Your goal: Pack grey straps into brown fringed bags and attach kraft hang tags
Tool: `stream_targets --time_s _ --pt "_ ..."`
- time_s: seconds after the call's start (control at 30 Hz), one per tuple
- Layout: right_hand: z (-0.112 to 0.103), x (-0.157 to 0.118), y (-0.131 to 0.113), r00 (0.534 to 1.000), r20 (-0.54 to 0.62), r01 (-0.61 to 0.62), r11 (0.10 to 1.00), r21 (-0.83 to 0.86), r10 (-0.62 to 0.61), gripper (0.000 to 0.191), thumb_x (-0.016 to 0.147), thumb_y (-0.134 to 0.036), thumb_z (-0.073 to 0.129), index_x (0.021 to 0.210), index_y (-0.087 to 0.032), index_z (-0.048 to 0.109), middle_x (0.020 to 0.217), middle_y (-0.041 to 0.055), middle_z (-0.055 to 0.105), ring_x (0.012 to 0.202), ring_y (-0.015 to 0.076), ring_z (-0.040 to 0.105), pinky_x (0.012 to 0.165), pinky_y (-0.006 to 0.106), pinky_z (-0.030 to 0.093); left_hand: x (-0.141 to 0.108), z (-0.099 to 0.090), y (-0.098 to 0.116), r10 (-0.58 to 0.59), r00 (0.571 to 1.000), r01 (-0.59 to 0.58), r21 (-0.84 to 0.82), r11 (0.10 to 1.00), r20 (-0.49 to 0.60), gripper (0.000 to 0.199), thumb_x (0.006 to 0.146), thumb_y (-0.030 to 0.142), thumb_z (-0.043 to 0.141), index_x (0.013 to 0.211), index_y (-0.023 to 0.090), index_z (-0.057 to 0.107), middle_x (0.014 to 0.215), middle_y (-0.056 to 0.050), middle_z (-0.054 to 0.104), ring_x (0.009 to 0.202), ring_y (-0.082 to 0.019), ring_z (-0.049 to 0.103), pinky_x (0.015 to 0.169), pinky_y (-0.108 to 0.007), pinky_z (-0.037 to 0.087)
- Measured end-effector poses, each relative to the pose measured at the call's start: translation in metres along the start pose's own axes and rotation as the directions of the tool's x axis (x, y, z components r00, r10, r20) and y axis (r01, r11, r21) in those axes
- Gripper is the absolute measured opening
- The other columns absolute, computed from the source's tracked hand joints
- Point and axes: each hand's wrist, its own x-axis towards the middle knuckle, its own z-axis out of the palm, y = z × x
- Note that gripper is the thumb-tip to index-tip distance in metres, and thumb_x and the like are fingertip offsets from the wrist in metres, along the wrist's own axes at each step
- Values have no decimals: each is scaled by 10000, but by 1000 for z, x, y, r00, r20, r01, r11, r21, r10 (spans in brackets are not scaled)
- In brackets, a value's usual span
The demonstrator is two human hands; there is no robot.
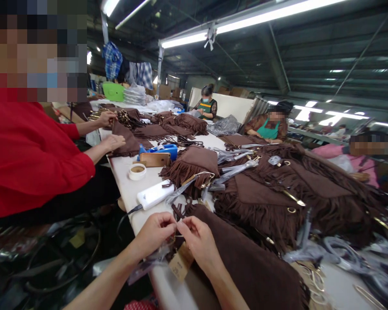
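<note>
My left hand (157, 234) and my right hand (198, 239) meet at the table's near edge, fingertips pinched close together. Between them runs a thin pale tag string (179, 235), mostly hidden by the fingers. Just below my right hand hangs a tan paper hang tag (181, 261) with printing on it. Clear plastic wrap (148, 263) droops under my left hand. A dark brown suede-like bag (248, 258) lies flat beside and beyond my right hand.
Brown fringed bags (261, 193) with plastic-wrapped straps are heaped on the white table (124, 172). Left of my hands lie a white device (155, 196), a tape roll (137, 172) and a phone (155, 159). A co-worker's red sleeve (74, 172) is at left; several people sit farther off.
</note>
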Motion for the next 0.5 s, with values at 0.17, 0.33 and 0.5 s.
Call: stream_targets --time_s 0.17,0.33,0.5 --pt "1 1 2 1000 7 -5 999 -34 5 235 841 -325 524 680 -174 605 615 -21 567 568 118 473 519 217 347 -3 4 -1 28 999 -27 21 999 -47 153 683 302 553 606 170 548 528 47 502 512 -97 438 498 -203 343" --pt "-1 1 7 1000 -9 -18 994 -111 17 255 862 -359 480 671 -199 534 571 -24 511 540 128 449 480 225 314 -3 3 -1 -49 995 36 -154 987 -87 124 646 290 572 638 166 569 549 49 526 507 -93 444 518 -210 337" --pt "-12 -4 -5 995 101 -4 998 -67 10 110 826 -261 502 749 -195 544 668 -25 531 608 130 476 544 224 364 -1 -3 7 -56 996 74 -297 952 70 100 625 261 536 611 162 550 606 14 583 599 -114 488 644 -244 385"
